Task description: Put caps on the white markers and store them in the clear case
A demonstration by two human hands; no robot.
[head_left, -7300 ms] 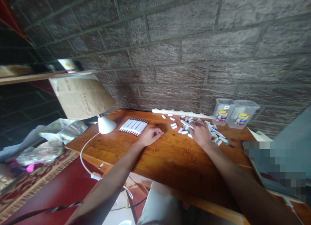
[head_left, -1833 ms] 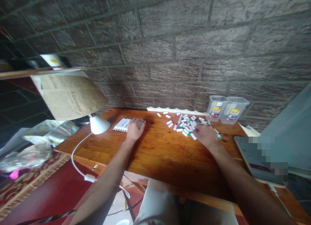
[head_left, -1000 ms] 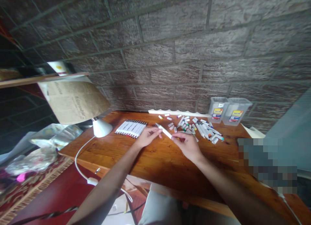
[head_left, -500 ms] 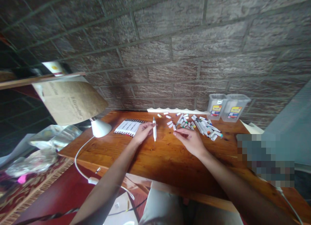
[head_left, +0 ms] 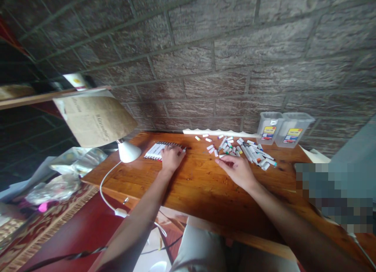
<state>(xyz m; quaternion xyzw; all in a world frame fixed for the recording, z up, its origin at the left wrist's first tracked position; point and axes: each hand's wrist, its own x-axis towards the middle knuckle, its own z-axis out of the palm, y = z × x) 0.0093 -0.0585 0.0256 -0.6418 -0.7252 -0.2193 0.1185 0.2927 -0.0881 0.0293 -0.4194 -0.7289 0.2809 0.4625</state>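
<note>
My left hand [head_left: 172, 157] rests over the right end of a neat row of white markers [head_left: 153, 151] with dark ends. Its fingers are closed round a marker [head_left: 184, 150], and only a light tip of it shows past them. Farther right, my right hand [head_left: 236, 169] pinches a small white marker cap [head_left: 222, 156] between thumb and fingertips. Just beyond those fingertips lie scattered loose caps [head_left: 210, 147], several with coloured ends. A heap of uncapped-looking markers [head_left: 251, 154] spreads to the right of the caps.
Two clear plastic boxes [head_left: 290, 130] with labels stand at the back right of the wooden table [head_left: 190, 186]. A lamp [head_left: 129, 152] with a paper-like shade stands at the left. A white wavy-edged strip [head_left: 220, 133] lies along the brick wall.
My left hand has moved left and turned palm down, bringing the upright marker over to the row. The right hand stays beside the caps. The view has shifted slightly.
</note>
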